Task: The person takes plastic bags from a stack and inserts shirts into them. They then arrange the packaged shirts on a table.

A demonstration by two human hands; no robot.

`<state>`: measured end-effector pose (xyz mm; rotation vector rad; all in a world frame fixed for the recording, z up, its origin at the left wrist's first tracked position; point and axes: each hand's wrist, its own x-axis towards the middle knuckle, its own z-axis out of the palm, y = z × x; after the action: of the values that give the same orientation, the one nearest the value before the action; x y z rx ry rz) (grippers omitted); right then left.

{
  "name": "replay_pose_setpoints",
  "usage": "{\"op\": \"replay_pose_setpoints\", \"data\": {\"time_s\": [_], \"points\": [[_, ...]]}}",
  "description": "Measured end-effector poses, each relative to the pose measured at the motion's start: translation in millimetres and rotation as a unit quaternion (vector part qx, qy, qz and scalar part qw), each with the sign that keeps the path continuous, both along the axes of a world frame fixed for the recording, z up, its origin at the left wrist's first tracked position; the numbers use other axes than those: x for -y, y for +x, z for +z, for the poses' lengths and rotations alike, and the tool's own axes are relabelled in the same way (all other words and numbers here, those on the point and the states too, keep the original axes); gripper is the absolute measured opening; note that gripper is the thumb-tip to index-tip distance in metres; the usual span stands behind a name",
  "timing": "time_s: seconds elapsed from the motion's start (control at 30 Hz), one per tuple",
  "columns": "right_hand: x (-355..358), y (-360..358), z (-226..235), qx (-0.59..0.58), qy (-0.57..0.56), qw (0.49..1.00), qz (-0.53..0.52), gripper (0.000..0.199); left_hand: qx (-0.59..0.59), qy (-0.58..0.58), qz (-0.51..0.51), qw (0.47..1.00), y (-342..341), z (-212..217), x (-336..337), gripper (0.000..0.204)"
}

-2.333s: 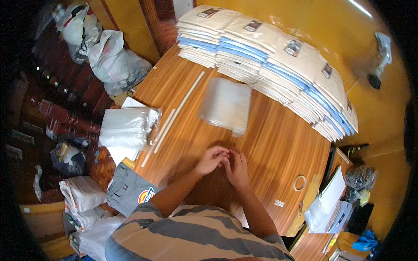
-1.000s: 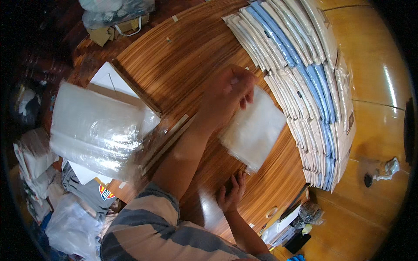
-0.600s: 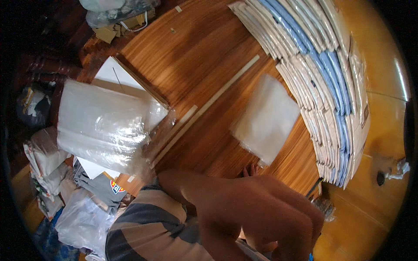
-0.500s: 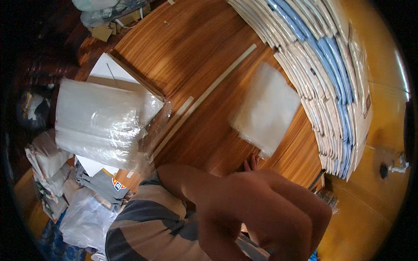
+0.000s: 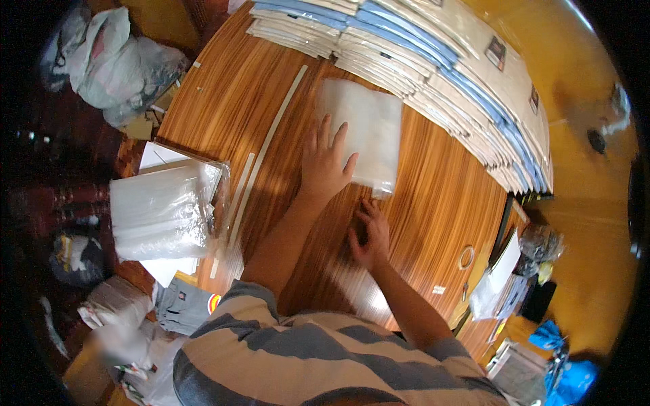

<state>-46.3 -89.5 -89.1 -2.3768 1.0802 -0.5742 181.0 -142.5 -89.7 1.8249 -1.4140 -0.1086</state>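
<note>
The left bare hand point(image 5: 326, 162), fingers spread apart, is over the left edge of a flat, rectangular, milky-clear plastic packet point(image 5: 374, 135); contact is unclear. The right bare hand point(image 5: 372, 238), fingers loosely curled, thumb apart, is just below it. Beyond both hands stand plastic-wrapped cream and light-blue folded garments point(image 5: 474, 88).

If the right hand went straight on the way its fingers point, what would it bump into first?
Probably the flat rectangle of cloudy, see-through plastic: its near edge lies just ahead of the right hand, though depth there is hard to judge.
</note>
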Motion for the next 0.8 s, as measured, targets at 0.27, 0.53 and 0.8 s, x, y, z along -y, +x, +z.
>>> {"op": "replay_pose_setpoints", "data": {"time_s": [0.27,0.53,0.8], "points": [[147.4,29.4,14.0,0.239,0.265,0.903,-0.24,0.039,0.087,0.048,-0.023,0.995,-15.9,-9.4,-7.2,0.069],[183.4,3.7,45.7,0.16,0.238,0.941,-0.177,0.029,-0.053,0.007,-0.026,0.998,-20.3,-2.2,-16.4,0.076],[51.1,-119.7,163.6,-0.021,-0.245,0.969,0.019,0.02,0.105,-0.193,-0.08,0.972,-87.9,103.3,-126.0,0.074]]}}
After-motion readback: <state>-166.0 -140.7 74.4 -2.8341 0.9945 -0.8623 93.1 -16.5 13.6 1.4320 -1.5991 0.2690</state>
